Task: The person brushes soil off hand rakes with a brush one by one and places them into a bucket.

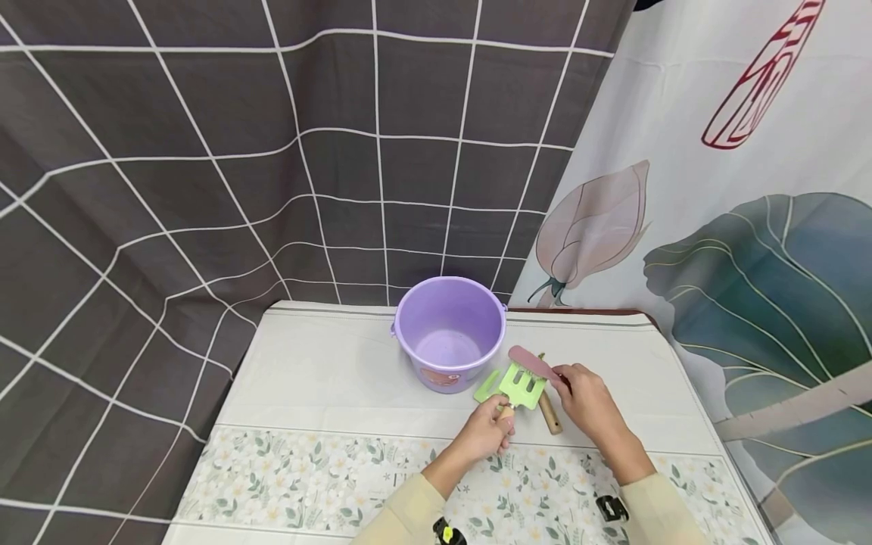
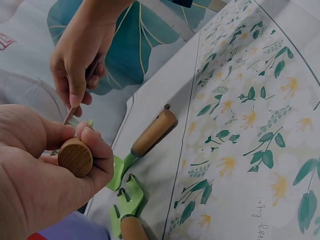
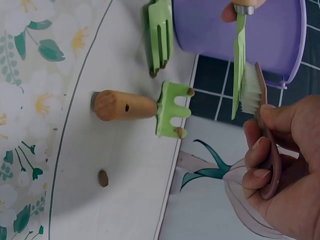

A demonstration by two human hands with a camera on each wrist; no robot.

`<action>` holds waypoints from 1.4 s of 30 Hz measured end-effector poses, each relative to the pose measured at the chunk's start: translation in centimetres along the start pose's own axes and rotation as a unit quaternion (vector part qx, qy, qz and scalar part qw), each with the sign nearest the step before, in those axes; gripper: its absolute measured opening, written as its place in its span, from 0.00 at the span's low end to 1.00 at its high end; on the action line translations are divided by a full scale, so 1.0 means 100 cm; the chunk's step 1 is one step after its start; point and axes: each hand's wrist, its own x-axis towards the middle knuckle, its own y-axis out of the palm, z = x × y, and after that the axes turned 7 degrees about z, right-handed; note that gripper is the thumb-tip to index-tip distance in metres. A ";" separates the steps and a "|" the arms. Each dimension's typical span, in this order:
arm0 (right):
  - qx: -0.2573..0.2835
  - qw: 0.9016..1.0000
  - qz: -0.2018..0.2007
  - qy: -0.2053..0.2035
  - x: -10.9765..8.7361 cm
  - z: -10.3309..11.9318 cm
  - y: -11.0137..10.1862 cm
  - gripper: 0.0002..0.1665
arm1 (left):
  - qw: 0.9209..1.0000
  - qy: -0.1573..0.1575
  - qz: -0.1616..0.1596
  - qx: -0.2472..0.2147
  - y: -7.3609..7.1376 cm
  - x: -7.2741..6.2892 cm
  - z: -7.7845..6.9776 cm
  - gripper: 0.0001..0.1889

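Note:
My left hand (image 1: 485,430) grips the wooden handle (image 2: 75,157) of a green slotted hand trowel (image 1: 521,387), raised above the table. In my right hand (image 1: 591,403) is a pinkish-brown brush (image 1: 531,362); its white bristles (image 3: 251,92) are against the trowel's face, which shows edge-on in the right wrist view. Below them on the table lies a small green rake (image 3: 172,111) with a wooden handle, brown clumps on its tines. Beside it rests a green hand fork (image 3: 161,37), also with brown bits at its tips.
A purple bucket (image 1: 450,291) stands at the back of the table, left of the tools. One small brown clump (image 3: 103,178) lies on the white cloth (image 1: 327,378). A dark checked curtain (image 1: 341,174) and a floral white one (image 1: 681,250) hang behind.

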 end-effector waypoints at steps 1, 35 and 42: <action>0.000 1.000 0.001 0.005 0.001 -0.001 -0.001 0.09 | 1.000 -0.001 0.000 -0.003 0.000 0.000 0.000 0.20; 0.052 0.996 -0.016 0.068 -0.017 -0.011 -0.019 0.14 | 1.000 0.001 -0.023 -0.019 0.004 0.000 0.005 0.24; 0.058 0.996 -0.034 0.059 -0.022 -0.014 -0.022 0.14 | 0.999 0.004 -0.025 -0.020 0.003 0.000 0.007 0.18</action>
